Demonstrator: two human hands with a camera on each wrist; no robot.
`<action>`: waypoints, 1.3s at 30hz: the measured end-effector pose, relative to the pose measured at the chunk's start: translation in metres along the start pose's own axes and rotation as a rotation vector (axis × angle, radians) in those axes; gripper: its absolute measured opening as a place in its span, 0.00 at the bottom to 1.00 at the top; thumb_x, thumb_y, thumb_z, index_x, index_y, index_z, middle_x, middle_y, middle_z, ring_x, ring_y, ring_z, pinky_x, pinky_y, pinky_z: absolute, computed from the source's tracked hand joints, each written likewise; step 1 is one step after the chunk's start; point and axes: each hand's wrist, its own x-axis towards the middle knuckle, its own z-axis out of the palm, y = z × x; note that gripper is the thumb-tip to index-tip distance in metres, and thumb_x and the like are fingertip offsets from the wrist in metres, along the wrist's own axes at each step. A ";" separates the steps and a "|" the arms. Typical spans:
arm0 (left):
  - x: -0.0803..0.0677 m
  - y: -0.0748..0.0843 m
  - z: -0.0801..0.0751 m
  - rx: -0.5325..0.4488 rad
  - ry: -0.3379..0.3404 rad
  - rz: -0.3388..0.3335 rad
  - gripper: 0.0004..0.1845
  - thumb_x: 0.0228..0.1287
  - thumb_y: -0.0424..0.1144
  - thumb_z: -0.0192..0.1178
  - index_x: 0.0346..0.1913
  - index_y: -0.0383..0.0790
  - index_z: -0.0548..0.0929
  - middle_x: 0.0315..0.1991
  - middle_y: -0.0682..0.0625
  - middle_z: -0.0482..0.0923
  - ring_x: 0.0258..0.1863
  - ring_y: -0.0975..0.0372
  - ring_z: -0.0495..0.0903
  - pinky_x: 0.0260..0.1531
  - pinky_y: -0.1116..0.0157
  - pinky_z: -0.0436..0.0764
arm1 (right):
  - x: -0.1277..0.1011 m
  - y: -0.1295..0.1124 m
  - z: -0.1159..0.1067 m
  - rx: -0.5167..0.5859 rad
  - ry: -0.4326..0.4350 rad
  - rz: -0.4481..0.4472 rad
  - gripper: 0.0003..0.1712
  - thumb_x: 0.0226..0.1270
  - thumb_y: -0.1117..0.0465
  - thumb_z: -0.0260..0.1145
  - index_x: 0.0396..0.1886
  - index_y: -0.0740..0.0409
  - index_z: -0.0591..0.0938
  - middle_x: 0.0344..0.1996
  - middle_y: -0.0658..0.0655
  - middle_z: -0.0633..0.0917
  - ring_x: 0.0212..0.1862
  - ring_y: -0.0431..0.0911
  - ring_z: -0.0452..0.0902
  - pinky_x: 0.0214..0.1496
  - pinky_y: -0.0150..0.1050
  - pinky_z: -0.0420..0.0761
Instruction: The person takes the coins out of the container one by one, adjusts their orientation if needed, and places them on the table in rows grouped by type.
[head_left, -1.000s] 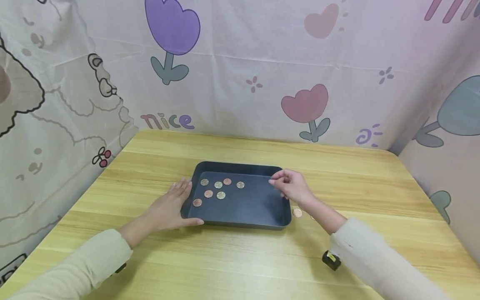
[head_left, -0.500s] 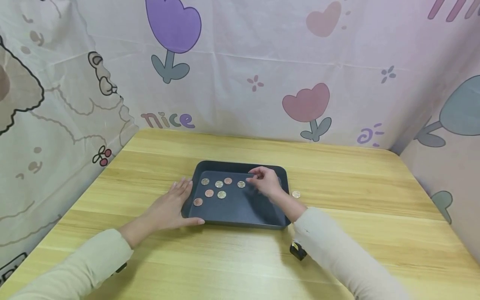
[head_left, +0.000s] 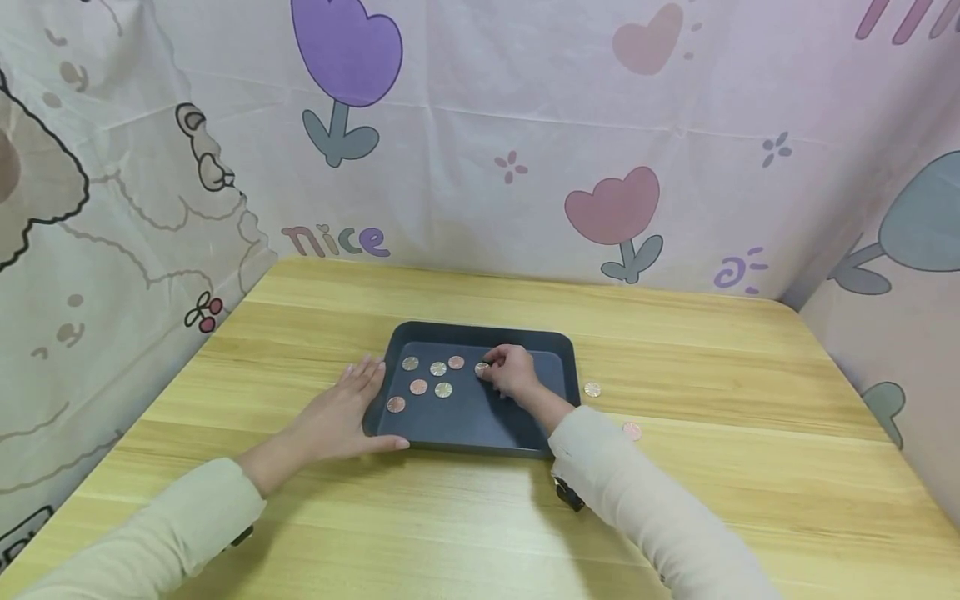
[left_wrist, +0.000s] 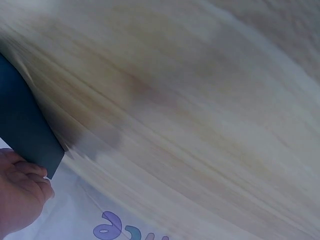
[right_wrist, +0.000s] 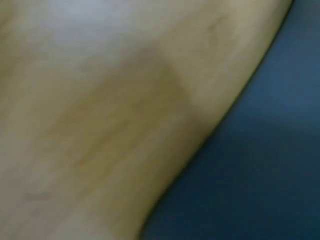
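A dark, shallow rectangular baking tray (head_left: 480, 451) lies on the wooden table, with several coins spread over its left half. My left hand (head_left: 341, 412) rests against the tray's left side, its fingers fairly straight along the wall and the thumb at the front rim. The left wrist view shows fingers (left_wrist: 35, 170) at the tray's corner (left_wrist: 30, 125). My right hand (head_left: 517, 372) reaches inside the tray, thumb and forefinger pinched at a coin (head_left: 480, 368). Only table and tray (right_wrist: 260, 165) appear in the right wrist view; that hand is out of its sight.
To the right of the tray, one gold-coloured coin (head_left: 592, 389) and one copper-coloured coin (head_left: 632, 431) lie on the table (head_left: 712, 375). A printed cloth (head_left: 465, 192) hangs behind the table and at both sides.
My right hand has moved left and down from the tray's right rim to the coin in the middle. The left hand stays put at the tray's side.
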 end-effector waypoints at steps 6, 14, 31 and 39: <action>0.001 0.001 0.001 0.003 -0.006 0.002 0.62 0.44 0.74 0.56 0.67 0.23 0.56 0.69 0.31 0.53 0.71 0.42 0.50 0.70 0.50 0.55 | 0.000 -0.001 0.001 -0.104 0.044 -0.015 0.09 0.58 0.65 0.67 0.36 0.66 0.82 0.14 0.50 0.71 0.16 0.39 0.66 0.17 0.29 0.66; 0.002 0.000 0.000 0.016 -0.011 -0.010 0.62 0.44 0.74 0.56 0.67 0.23 0.56 0.69 0.31 0.53 0.71 0.42 0.50 0.70 0.50 0.55 | -0.002 -0.005 -0.002 -0.269 0.041 -0.025 0.09 0.54 0.63 0.70 0.30 0.64 0.80 0.22 0.54 0.80 0.25 0.41 0.72 0.26 0.30 0.72; -0.001 0.002 -0.003 0.006 -0.018 -0.010 0.61 0.45 0.73 0.57 0.67 0.22 0.56 0.70 0.31 0.52 0.71 0.41 0.50 0.70 0.50 0.55 | -0.019 -0.002 -0.035 -0.101 -0.011 -0.034 0.09 0.60 0.65 0.64 0.23 0.65 0.83 0.18 0.55 0.83 0.16 0.38 0.70 0.19 0.28 0.71; -0.001 0.002 -0.004 -0.003 -0.011 -0.006 0.61 0.44 0.72 0.58 0.67 0.22 0.57 0.69 0.30 0.53 0.70 0.41 0.51 0.70 0.49 0.55 | -0.022 0.009 -0.051 0.021 -0.034 0.042 0.09 0.61 0.63 0.64 0.27 0.66 0.82 0.15 0.50 0.76 0.17 0.39 0.67 0.18 0.28 0.69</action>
